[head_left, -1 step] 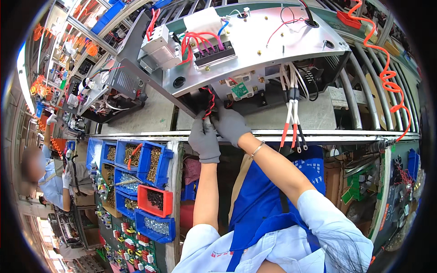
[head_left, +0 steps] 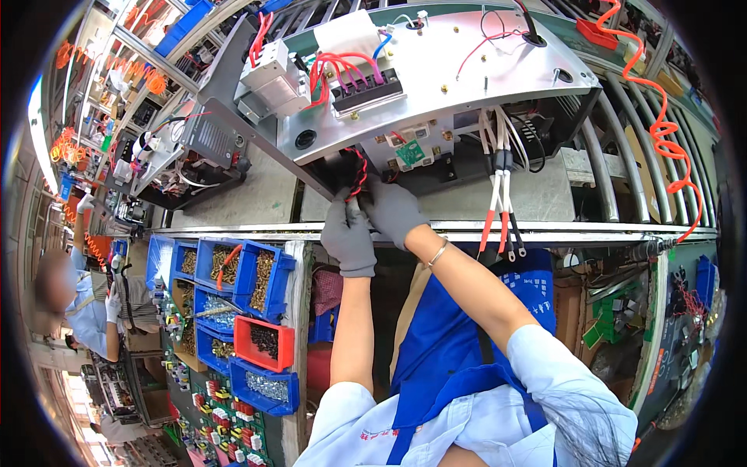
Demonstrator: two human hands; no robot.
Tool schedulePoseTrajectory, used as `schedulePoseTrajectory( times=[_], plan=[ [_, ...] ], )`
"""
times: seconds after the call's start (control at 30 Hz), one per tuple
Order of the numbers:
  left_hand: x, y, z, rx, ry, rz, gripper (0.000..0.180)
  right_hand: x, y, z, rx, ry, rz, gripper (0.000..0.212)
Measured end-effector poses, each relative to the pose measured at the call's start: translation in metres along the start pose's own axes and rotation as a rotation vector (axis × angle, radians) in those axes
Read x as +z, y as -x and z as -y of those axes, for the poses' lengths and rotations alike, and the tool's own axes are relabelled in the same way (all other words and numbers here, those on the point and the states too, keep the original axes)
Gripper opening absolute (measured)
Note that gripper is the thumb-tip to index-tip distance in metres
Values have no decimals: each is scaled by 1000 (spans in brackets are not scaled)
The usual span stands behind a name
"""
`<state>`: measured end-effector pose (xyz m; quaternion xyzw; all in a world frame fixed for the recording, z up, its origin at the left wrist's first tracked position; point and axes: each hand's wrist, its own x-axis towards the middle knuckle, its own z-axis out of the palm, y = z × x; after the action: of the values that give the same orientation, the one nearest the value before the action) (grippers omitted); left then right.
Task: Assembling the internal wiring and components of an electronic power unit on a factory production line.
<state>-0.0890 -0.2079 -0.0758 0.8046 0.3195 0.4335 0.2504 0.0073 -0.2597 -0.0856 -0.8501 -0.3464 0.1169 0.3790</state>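
Observation:
A twisted pair of red and black wires [head_left: 359,173] hangs out of the lower left opening of a metal equipment chassis [head_left: 436,93]. My left hand [head_left: 348,237], in a grey glove, is closed around the lower end of these wires. Close beside it, my gloved right hand [head_left: 395,212] has its fingers bent in against the same wires. Its fingertips are partly hidden in the shadow of the opening. Right of my hands, a small green circuit board [head_left: 412,153] sits inside the chassis. White cables with red and black sleeved ends [head_left: 503,187] hang over the front.
Blue bins [head_left: 268,280] of screws and a red bin [head_left: 264,343] stand left of me, above circuit boards [head_left: 226,424]. Another chassis [head_left: 191,152] is at the left on the bench. Rollers [head_left: 622,156] and an orange coiled hose [head_left: 669,148] lie right. A co-worker [head_left: 89,303] is far left.
My right hand's fingers have shifted slightly down and inward by the twisted wires. My left hand has barely moved, and the chassis stays in place.

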Motion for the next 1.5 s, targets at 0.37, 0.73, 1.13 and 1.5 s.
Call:
schedulePoseTrajectory(
  times=[0.37,0.73,1.13,1.5],
  plan=[
    [21,-5,15,-70,-299,245,30,-53,75,-19,-135,242,-3,52],
    [-12,66,-40,-77,275,305,46,-168,172,-24,-195,-161,-390,31],
    [24,61,-134,-132,536,753,41,-202,113,-85,148,-656,41,23],
    [75,80,-127,66,230,775,34,-203,113,-103,47,-333,21,23]
  ],
)
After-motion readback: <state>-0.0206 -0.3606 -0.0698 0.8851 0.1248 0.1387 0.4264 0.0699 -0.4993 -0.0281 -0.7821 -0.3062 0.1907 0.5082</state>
